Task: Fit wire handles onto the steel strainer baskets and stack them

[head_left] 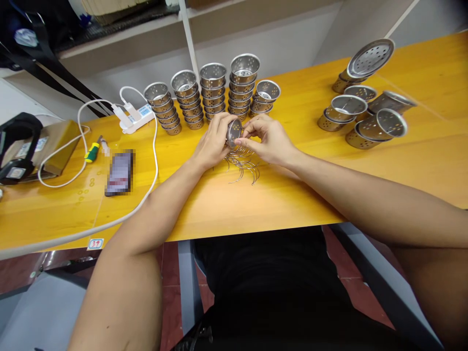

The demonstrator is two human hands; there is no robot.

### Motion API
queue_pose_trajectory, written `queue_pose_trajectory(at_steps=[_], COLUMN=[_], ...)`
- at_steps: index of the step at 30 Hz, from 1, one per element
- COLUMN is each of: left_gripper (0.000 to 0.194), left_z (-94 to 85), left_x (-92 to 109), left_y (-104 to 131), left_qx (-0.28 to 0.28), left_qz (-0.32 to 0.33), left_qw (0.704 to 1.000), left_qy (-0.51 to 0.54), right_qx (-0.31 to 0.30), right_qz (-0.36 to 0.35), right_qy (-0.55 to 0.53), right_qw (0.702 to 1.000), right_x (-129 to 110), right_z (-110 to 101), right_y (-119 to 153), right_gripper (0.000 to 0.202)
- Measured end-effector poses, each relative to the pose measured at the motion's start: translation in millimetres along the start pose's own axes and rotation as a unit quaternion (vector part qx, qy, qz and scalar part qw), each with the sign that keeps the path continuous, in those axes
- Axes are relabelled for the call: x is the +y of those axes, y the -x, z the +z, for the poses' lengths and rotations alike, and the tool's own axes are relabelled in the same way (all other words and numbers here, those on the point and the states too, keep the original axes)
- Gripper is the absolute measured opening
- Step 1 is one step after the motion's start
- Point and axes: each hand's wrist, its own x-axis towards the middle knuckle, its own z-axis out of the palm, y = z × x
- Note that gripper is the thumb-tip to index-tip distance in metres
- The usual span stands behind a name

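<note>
My left hand [215, 139] is wrapped round a small perforated metal cup [234, 130], tilted with its round face turned toward my right hand. The fingers of my right hand [263, 139] are pinched together at the cup's edge; whatever is between the fingertips is too small to make out. Just below both hands, a loose pile of thin curved metal wires [243, 163] lies on the yellow table [256, 204]. Behind the hands stand several stacks of matching perforated cups [213, 83].
More perforated cups [347, 109] stand or lean in a loose group on the right. To the left are a phone [120, 171], a green-and-yellow screwdriver [92, 151], a white power strip [137, 118] with its cable, a cardboard box [60, 151] and black headphones [22, 146].
</note>
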Motion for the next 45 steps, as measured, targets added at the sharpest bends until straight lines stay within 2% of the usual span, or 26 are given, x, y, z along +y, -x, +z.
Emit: queue_pose_trajectory(at_steps=[3,7,11,15,18,20,22,25,27,30,32,34,38,43,45], left_gripper=[0.092,0.107,0.122,0.121,0.121,0.121,0.119,0.108,0.104,0.097,0.08,0.067,0.06,0.057,0.058], left_z=[4.4,12.2,11.1,3.2,1.9,4.9,9.9,16.8,18.0,13.2,7.7,3.0,-0.4,-1.3,-1.7], left_x=[-10.5,-33.6,-40.4,-22.9,-8.7,-2.7,0.5,1.8,1.2,-0.2,-0.9,-1.5,-2.9,-1.9,-1.7], left_y=[1.4,6.9,8.8,6.7,5.6,5.1,4.7,4.4,4.7,6.0,6.8,7.3,7.4,9.1,9.7], left_qx=[0.013,0.033,0.058,0.04,0.016,0.0,-0.01,-0.011,-0.009,-0.015,-0.017,-0.016,-0.018,-0.021,-0.024], left_qz=[0.005,-0.027,-0.102,-0.094,-0.079,-0.061,-0.038,-0.014,-0.012,-0.02,-0.026,-0.03,-0.027,-0.017,-0.021], left_qw=[1.0,0.999,0.992,0.994,0.996,0.996,0.996,0.995,0.996,0.998,0.999,0.999,0.999,0.999,0.999], left_qy=[0.008,0.032,0.053,0.041,0.048,0.063,0.081,0.094,0.091,0.064,0.043,0.028,0.018,0.019,0.016], right_qx=[-0.002,-0.106,-0.131,-0.183,-0.138,-0.099,-0.092,-0.097,-0.072,0.016,0.087,0.104,0.021,-0.08,-0.081], right_qz=[0.004,0.022,-0.03,-0.023,-0.024,-0.037,-0.055,-0.069,-0.064,-0.047,-0.029,0.024,0.128,0.153,0.16], right_qy=[-0.025,-0.106,-0.005,0.1,0.095,0.066,0.055,0.085,0.108,0.146,0.206,0.259,0.322,0.343,0.335], right_qw=[1.0,0.988,0.991,0.978,0.985,0.992,0.993,0.989,0.989,0.988,0.974,0.96,0.938,0.923,0.925], right_x=[-3.5,2.0,21.4,39.8,37.2,26.5,13.0,-0.7,-0.9,7.9,12.1,10.1,-5.7,-8.9,-6.1], right_z=[0.1,-14.9,-42.6,-55.7,-47.4,-36.4,-25.9,-22.9,-35.2,-71.5,-97.4,-115.6,-122.4,-113.2,-109.6], right_y=[0.5,-3.7,-7.8,-7.2,-4.2,-1.3,1.6,1.4,-5.7,-31.5,-56.3,-81.7,-117.2,-125.8,-123.6], right_gripper=[0.077,0.082,0.074,0.074,0.085,0.103,0.113,0.096,0.082,0.071,0.071,0.079,0.083,0.077,0.082])
